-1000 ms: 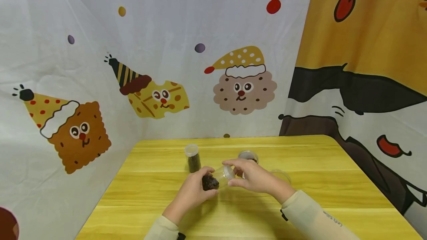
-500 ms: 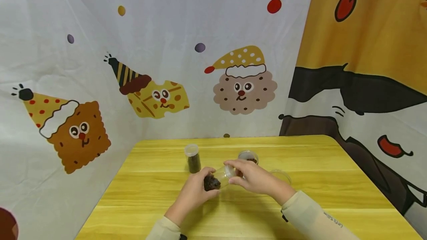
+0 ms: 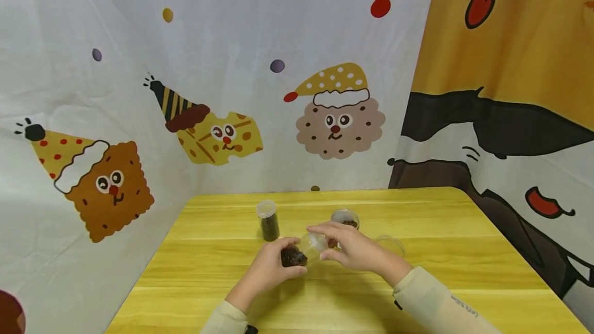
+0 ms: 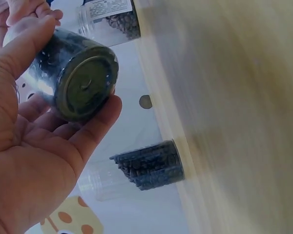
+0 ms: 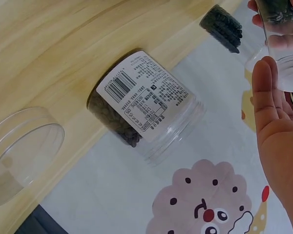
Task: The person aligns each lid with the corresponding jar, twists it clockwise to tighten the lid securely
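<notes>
Behind the fingers [image 4: 100, 119], the held jar [image 4: 77, 73] partly hides.

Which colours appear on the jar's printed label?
Printed label: white with black print; best seen in the right wrist view.

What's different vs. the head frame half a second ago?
Very little: the right hand's index fingertip reaches slightly further left over the clear end of the tilted jar, which has come slightly nearer the person. Nothing was visibly picked up or let go. Unchanged: left hand gripping the dark-filled end; upright jar, labelled jar and loose lid where they were.
</notes>
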Demonstrator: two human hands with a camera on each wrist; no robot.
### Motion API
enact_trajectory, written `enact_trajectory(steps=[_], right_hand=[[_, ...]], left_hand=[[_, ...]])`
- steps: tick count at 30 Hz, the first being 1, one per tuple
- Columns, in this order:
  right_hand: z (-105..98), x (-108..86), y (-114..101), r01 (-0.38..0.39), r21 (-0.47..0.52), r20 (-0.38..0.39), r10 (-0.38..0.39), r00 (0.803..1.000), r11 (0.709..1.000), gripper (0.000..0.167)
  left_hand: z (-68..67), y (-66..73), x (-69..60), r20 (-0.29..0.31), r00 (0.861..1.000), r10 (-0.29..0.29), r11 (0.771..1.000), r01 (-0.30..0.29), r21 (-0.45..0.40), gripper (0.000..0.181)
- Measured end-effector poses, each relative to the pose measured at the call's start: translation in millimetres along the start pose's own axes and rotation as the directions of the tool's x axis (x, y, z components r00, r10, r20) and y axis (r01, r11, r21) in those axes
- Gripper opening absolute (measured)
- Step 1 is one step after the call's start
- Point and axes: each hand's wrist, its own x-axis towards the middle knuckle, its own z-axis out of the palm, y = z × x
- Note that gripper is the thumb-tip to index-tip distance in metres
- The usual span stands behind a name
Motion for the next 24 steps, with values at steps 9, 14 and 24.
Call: enact_trajectory(steps=[9,14,24], right_hand=[[2.5,2.6,-7.3,-0.059,-0.146,0.021,0.063,0.998,0.988,0.057],[3.9,3.4,-10.3,-0.069,-0.179,-0.001,0.07,0.998,0.981,0.056],[5.3,6.0,-14.8,-0.073,-0.198,-0.026,0.069,0.997,0.978,0.054]], left_hand=[[4.0,1.4,2.4,-0.046,0.998,0.045,0.999,-0.045,0.017,0.067],[9.8,2.5,3.1,-0.105,0.991,0.078,0.996,-0.072,0.062,0.065],[22.7,3.2,5.7,-0.195,0.979,0.056,0.992,-0.032,0.12,0.063]])
